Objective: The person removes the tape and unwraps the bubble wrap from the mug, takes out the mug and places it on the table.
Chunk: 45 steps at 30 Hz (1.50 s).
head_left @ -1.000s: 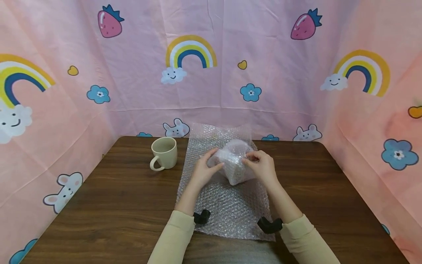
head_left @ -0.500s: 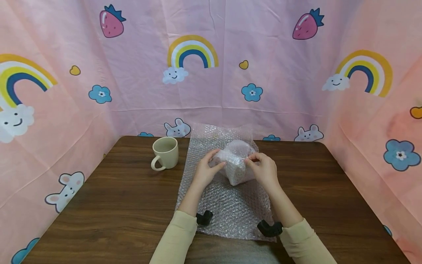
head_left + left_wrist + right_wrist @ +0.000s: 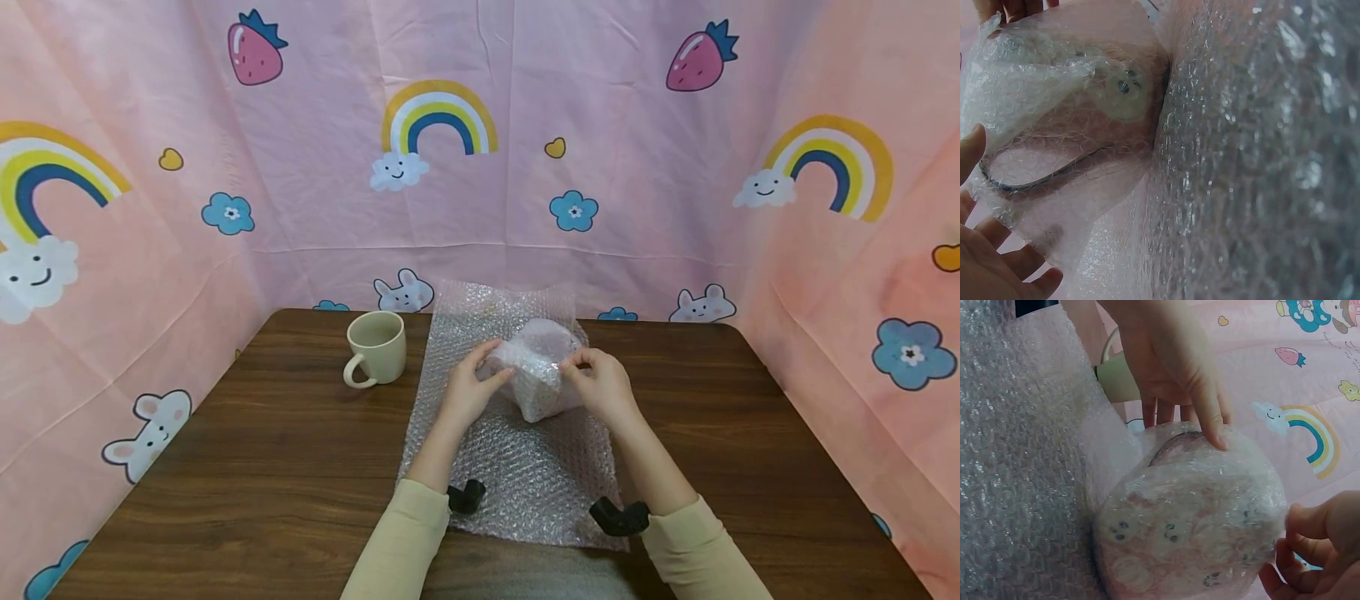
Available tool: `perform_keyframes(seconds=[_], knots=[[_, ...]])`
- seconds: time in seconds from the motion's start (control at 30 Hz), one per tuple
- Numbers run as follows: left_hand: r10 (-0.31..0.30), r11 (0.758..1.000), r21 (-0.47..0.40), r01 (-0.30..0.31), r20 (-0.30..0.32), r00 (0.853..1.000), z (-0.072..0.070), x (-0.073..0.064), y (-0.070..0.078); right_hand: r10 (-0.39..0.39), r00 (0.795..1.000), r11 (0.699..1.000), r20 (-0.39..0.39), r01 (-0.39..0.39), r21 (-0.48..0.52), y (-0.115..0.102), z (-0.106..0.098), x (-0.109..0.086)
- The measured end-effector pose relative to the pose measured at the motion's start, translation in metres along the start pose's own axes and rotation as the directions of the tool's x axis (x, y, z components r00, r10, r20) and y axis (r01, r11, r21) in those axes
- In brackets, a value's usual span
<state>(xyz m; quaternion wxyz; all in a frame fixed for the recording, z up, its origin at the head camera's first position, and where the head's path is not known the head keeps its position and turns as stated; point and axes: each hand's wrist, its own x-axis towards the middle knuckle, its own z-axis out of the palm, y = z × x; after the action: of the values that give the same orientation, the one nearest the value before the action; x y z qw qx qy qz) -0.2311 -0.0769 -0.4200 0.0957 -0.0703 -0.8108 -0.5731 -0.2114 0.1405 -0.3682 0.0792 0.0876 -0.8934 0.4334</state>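
Observation:
A pinkish mug (image 3: 1166,537) with pale little faces and a dark-edged handle lies wrapped in bubble wrap (image 3: 517,483). My left hand (image 3: 467,392) holds the bundle at its left, thumb on the near side and fingers behind, around the handle end in the left wrist view. From the right, my right hand (image 3: 606,385) pinches the wrap's edge between thumb and fingertips, its other fingers curled. In the right wrist view, the wrap's layer crosses over the mug's body, and the pattern shows through it.
An uncovered cream mug (image 3: 378,354) stands upright left of the wrap, its handle towards the front left. The rest of the bubble wrap spreads flat along the brown wooden table (image 3: 262,475). Patterned pink cloth (image 3: 510,200) hangs behind and at both sides.
My right hand has shifted slightly to the right while keeping its pinch on the wrap. The left hand and bundle stay almost still; the view has turned a little.

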Motion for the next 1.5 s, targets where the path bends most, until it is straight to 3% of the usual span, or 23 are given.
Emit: perform_keyframes(seconds=[0.33, 0.57, 0.7, 0.87, 1.2, 1.33, 1.5], knots=[[0.015, 1.0, 0.017, -0.015, -0.003, 1.0, 0.001, 0.0, 0.0, 0.021, 0.992, 0.997, 0.121, -0.03, 0.074, 0.001, -0.008, 0.005], [-0.007, 1.0, 0.024, 0.007, 0.003, 1.0, 0.001, 0.0, 0.0, 0.056, 0.965, 0.979, 0.256, -0.103, 0.176, -0.002, -0.02, 0.011], [-0.006, 1.0, 0.01, 0.006, 0.012, 1.0, 0.001, 0.0, 0.002, 0.061, 0.955, 0.956, 0.29, -0.139, 0.257, -0.004, -0.023, 0.012], [-0.011, 1.0, 0.014, 0.011, 0.013, 1.0, 0.001, 0.0, 0.001, 0.109, 0.968, 0.941, 0.225, -0.173, 0.29, -0.004, -0.017, 0.01], [-0.034, 0.999, 0.009, 0.034, 0.033, 0.999, -0.001, 0.001, -0.002, 0.074, 0.992, 0.943, 0.101, -0.103, 0.315, 0.01, -0.006, 0.007], [-0.025, 1.0, 0.016, 0.024, 0.044, 0.999, -0.003, 0.0, -0.001, -0.027, 1.0, 0.95, 0.011, 0.022, 0.312, 0.019, 0.002, 0.005], [-0.011, 0.999, 0.033, 0.01, 0.049, 0.999, -0.006, -0.001, 0.002, -0.145, 0.987, 0.964, -0.072, 0.157, 0.213, 0.025, 0.011, 0.002]])
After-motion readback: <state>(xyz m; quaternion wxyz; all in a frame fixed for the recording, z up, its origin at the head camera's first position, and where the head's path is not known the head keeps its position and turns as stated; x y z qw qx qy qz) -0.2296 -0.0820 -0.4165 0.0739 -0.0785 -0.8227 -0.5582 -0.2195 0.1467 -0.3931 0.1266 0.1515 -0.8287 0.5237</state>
